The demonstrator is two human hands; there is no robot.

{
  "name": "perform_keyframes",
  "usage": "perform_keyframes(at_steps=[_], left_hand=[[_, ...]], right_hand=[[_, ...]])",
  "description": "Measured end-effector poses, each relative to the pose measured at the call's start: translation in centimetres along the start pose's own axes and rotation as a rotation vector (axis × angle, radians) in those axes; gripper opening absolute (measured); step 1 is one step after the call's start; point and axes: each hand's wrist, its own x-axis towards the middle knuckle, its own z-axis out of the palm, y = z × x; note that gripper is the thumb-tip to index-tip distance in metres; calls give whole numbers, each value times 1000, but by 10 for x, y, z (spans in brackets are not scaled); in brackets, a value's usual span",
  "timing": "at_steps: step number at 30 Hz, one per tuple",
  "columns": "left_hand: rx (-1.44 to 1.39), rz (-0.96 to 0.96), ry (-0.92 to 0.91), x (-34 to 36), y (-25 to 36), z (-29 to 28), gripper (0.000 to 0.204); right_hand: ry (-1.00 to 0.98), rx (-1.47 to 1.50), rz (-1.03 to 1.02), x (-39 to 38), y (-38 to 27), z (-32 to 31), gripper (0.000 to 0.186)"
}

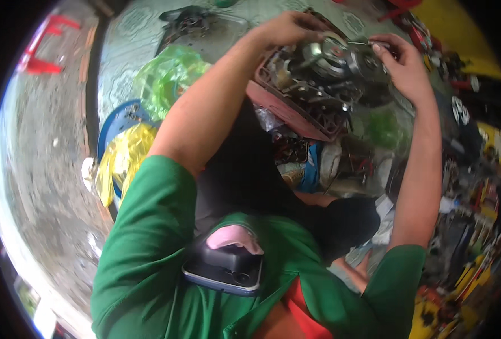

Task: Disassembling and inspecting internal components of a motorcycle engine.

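Observation:
A greasy metal engine [369,85] with round covers and bare mechanical parts sits on an upturned-looking red plastic crate [287,113]. My left hand [293,29] reaches to its far left side, fingers curled against the engine near a round silvery part [334,51]; the fingertips are partly hidden. At the far right side, my right hand [402,61] pinches a thin metal rod-like tool [359,43]. The rod points left across the top of the engine, toward the round part. Its grip end is mostly covered by my fingers.
Left of the crate lie a green plastic bag [171,70], a blue basin [117,121] and a yellow bag [127,155]. A tray with dark parts [202,31] stands beyond. Tools and parts [471,209] crowd the right side. A red stool [46,45] is at far left.

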Motion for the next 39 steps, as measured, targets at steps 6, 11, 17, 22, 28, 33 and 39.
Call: perform_keyframes(at_steps=[6, 11, 17, 22, 28, 33, 39], left_hand=[[-47, -76, -54, -4, 7, -7, 48], [134, -104, 49, -11, 27, -3, 45], [48, -454, 139, -8, 9, -17, 52], [109, -598, 99, 8, -37, -60, 46], [99, -660, 241, 19, -38, -65, 38], [137, -716, 237, 13, -10, -41, 40], [126, -727, 296, 2, 11, -24, 42]], right_hand=[[194, 512, 143, -166, 22, -37, 30], [591, 558, 394, -348, 70, -18, 33], [966, 355, 1089, -597, 108, 65, 23], [1042, 484, 1506, -735, 118, 204, 27], [848, 176, 1773, -883, 124, 364, 21], [85, -434, 1231, -930, 162, 463, 28], [387, 25, 1884, -881, 180, 444, 42]])
